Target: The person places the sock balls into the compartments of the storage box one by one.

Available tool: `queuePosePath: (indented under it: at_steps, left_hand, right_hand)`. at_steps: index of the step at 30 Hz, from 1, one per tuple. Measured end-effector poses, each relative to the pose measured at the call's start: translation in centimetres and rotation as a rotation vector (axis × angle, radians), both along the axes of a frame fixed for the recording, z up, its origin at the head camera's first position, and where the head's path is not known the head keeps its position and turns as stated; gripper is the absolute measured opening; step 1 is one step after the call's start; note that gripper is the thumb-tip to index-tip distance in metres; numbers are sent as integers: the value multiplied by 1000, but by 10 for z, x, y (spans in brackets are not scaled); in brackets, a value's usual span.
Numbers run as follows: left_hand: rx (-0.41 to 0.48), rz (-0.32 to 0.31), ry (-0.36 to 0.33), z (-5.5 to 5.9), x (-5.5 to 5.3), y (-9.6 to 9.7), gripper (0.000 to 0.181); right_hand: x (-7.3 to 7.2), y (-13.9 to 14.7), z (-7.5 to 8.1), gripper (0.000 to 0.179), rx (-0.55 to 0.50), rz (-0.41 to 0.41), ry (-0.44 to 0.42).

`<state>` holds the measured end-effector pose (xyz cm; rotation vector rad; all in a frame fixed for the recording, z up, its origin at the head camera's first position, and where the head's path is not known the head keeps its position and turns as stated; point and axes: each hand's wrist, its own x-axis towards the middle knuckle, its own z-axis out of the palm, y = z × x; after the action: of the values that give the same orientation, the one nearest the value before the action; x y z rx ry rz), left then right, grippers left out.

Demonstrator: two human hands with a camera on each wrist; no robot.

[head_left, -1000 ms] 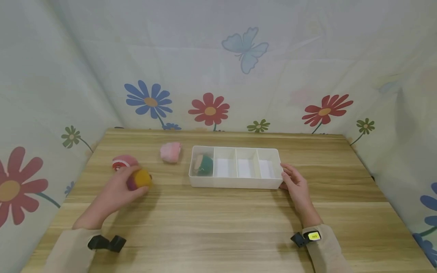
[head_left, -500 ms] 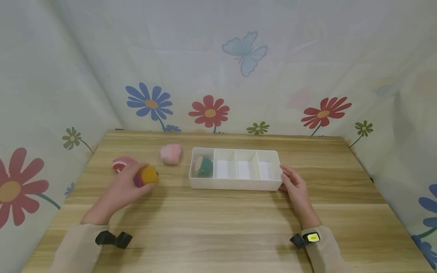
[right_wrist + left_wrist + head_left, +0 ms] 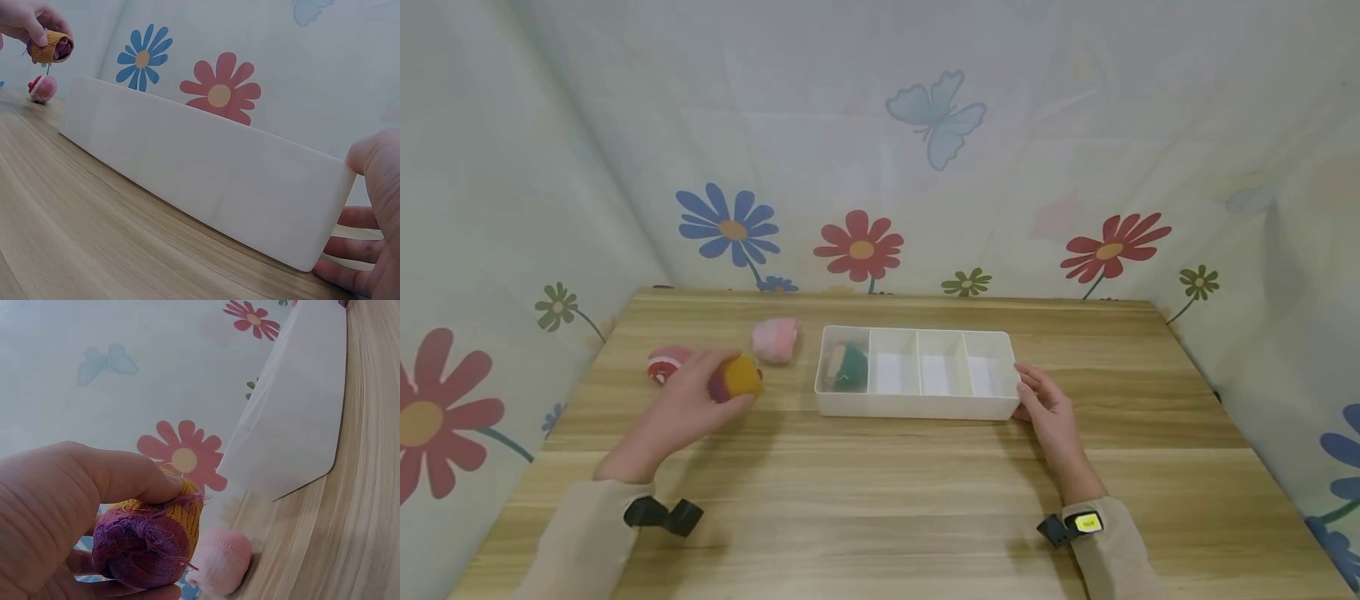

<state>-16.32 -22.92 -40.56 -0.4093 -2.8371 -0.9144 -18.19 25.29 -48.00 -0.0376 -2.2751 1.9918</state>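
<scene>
Left hand (image 3: 681,408), fingers gripping a sock (image 3: 742,377), has moved nearer the box (image 3: 917,407), sock still outside; right hand (image 3: 1054,423) grips box end.

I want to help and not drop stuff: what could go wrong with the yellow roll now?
The yellow roll might slip, since the left hand holds it above the table. Its loose threads could perhaps catch on the rim of the box. And that hand might bump the pale pink roll, which lies close by.
</scene>
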Motion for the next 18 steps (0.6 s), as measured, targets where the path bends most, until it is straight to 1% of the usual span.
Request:
queuePosePath:
  at_steps: [9, 18]
  left_hand:
    - [15, -23, 18, 4, -6, 11, 61]
    - [13, -14, -32, 9, -9, 20, 62]
  right_hand:
    - [0, 1, 0, 44, 10, 5, 0]
    - [1, 1, 1, 43, 9, 7, -4]
